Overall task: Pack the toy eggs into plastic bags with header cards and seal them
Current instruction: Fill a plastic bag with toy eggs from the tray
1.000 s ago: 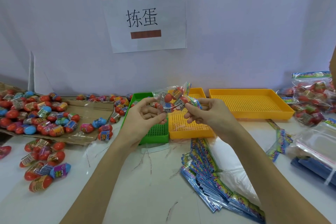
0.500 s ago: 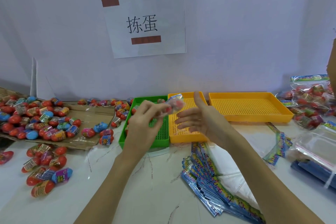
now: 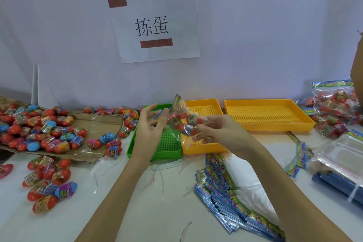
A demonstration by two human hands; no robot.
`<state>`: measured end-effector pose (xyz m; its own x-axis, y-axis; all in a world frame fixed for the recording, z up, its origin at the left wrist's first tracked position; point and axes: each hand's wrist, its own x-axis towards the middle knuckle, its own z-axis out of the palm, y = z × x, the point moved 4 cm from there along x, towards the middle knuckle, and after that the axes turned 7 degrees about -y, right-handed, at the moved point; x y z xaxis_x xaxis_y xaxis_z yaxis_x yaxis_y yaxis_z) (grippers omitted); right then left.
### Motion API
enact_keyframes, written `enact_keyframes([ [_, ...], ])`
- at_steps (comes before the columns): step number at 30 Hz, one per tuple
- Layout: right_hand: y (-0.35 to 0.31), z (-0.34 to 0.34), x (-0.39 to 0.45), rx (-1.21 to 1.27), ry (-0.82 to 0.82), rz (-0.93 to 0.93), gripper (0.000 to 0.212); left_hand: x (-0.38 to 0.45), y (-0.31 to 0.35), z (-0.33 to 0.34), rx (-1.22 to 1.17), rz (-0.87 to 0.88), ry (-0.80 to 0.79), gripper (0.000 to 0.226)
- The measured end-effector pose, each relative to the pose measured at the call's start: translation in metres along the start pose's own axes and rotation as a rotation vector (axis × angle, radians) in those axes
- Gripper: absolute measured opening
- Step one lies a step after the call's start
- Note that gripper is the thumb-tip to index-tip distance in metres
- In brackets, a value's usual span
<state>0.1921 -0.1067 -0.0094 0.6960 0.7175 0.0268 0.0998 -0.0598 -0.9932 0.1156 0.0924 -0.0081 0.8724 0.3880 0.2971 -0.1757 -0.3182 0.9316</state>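
- Held above the desk (image 3: 137,212), over the green tray (image 3: 169,149): one clear plastic bag (image 3: 184,122) of toy eggs, header card (image 3: 176,100) pointing up; egg count inside unclear.
- Left hand (image 3: 151,125) pinching the bag's upper edge; right hand (image 3: 222,133) with fingers (image 3: 202,139) curled under, gripping its lower end.
- Three trays: one green, two yellow (image 3: 269,122).
- Loose eggs (image 3: 39,129) heaped at left, too many to count.
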Motion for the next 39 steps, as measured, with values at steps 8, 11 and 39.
enact_keyframes([
  [8, -0.006, 0.007, -0.002, 0.013, -0.012, 0.036, 0.034, 0.001, -0.01, -0.001, -0.32, -0.132, 0.008, 0.02],
  [11, -0.004, 0.002, -0.001, 0.023, 0.045, 0.041, 0.028, 0.001, -0.01, -0.003, -0.566, -0.205, -0.036, 0.014],
  [39, 0.01, -0.057, -0.002, 0.924, 0.458, -0.246, 0.042, 0.008, -0.026, -0.025, 0.836, 0.188, 0.107, 0.018],
])
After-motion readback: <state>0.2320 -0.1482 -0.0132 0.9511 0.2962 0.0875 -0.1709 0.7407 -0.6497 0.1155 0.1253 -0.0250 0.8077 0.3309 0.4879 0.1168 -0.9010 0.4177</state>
